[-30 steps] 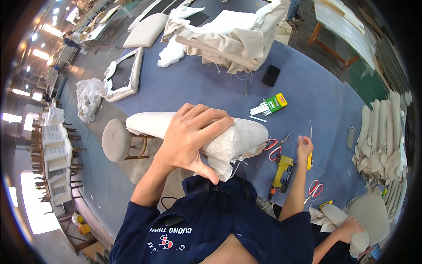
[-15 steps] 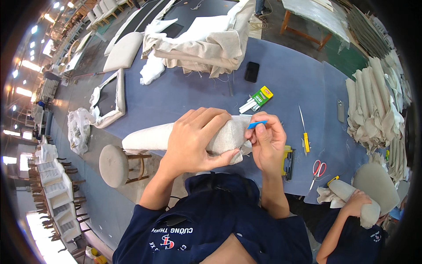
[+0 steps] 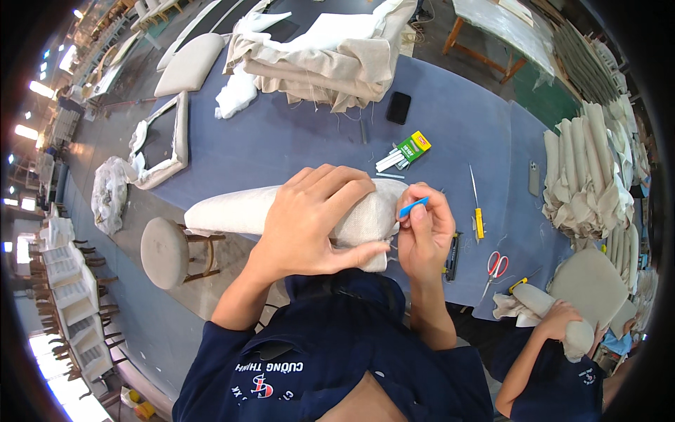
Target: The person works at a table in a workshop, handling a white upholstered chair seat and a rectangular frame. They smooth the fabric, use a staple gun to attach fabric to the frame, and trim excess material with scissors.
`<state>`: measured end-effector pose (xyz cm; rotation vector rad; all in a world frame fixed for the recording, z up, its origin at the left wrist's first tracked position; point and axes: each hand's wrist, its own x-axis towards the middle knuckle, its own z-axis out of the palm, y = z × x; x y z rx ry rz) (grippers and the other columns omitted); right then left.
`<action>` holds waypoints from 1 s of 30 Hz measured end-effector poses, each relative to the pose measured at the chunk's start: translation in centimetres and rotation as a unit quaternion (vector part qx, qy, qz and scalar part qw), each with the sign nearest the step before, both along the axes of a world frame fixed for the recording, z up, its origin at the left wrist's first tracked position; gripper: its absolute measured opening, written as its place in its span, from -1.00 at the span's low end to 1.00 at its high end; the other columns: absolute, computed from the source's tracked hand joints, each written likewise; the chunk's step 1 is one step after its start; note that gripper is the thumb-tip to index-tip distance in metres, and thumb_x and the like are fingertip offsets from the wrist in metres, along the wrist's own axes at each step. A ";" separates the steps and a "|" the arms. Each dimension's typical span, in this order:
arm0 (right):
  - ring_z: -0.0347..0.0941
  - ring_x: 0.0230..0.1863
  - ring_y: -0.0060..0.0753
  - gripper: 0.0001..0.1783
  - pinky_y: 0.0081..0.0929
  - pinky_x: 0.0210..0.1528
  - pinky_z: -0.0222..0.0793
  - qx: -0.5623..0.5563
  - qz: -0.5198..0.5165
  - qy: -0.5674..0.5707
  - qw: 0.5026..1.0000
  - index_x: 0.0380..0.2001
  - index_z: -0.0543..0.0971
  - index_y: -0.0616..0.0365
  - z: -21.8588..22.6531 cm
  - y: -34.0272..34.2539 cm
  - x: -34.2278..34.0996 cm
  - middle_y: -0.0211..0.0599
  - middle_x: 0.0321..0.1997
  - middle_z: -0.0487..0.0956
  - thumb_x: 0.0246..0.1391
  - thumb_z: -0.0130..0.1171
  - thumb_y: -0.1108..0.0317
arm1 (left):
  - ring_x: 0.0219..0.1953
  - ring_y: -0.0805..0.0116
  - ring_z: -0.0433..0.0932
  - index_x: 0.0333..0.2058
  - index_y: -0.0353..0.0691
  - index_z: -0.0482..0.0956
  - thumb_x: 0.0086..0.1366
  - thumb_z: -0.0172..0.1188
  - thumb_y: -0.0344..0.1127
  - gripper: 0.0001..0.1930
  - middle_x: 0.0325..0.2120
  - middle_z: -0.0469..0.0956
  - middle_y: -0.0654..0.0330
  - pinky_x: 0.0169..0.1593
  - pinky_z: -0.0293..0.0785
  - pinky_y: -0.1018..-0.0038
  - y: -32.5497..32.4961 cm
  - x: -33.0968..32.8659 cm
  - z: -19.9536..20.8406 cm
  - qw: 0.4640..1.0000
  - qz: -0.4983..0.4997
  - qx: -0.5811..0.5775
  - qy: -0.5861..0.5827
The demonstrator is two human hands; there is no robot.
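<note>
A beige fabric-covered cushion [image 3: 232, 210] lies across in front of my body, its squared end toward the right. My left hand [image 3: 309, 221] is wrapped over it, fingers on top and thumb pressed along the near side of that end. In a pinch of thumb and fingers, my right hand [image 3: 429, 228] holds a small flat blue tool [image 3: 413, 207] close against the cushion's right end. Loose threads and a fabric flap [image 3: 376, 262] show at the near corner. What the right fingertips touch on the cushion is partly hidden.
On the blue-grey table [image 3: 464, 141] are a black phone [image 3: 398, 107], a green-yellow box of white sticks [image 3: 411, 148], a yellow-handled screwdriver [image 3: 479, 224], red-handled scissors [image 3: 496, 266] and a stapler-like tool [image 3: 452, 257]. Folded fabric [image 3: 330, 70] is piled behind. A co-worker's hand [image 3: 560, 320] holds another cushion at right.
The view has shifted slightly, moving the surroundings left. My right hand keeps its pinch at the cushion's end, and the blue tool is tilted a little more. My left hand keeps its grip.
</note>
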<state>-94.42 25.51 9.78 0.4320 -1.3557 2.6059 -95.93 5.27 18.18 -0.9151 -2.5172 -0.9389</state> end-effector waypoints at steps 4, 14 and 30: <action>0.52 -0.12 -0.53 -0.71 -0.52 -0.03 0.46 0.058 0.014 -0.047 0.997 0.04 0.57 0.36 3.1 0.5 0.9 -0.26 -0.14 0.59 0.30 0.30 0.52 | -0.18 0.04 0.66 -0.08 -0.27 0.65 -0.07 0.55 0.02 -0.37 -0.13 0.68 0.07 -0.12 0.51 0.24 -0.4 0.5 -0.2 1.000 -0.007 0.017 -0.004; 0.63 -0.33 -0.57 -0.76 -0.58 -0.19 0.52 0.292 0.034 0.016 0.956 -0.26 0.68 0.32 7.0 3.6 0.8 -0.23 -0.34 0.73 -0.02 0.54 0.62 | -0.20 0.12 0.64 -0.20 -0.24 0.63 -0.09 0.59 0.01 -0.44 -0.22 0.65 0.17 -0.11 0.51 0.24 1.0 1.7 -0.5 0.999 -0.006 0.039 -0.008; 0.58 -0.39 -0.63 -0.79 -0.63 -0.26 0.46 0.383 0.013 -0.018 0.923 -0.30 0.72 0.32 8.9 4.4 0.6 -0.30 -0.40 0.73 -0.05 0.53 0.63 | -0.17 0.13 0.66 -0.24 -0.21 0.63 -0.07 0.56 0.04 -0.46 -0.19 0.67 0.17 -0.05 0.54 0.25 2.1 1.3 -0.5 0.999 -0.003 0.029 -0.014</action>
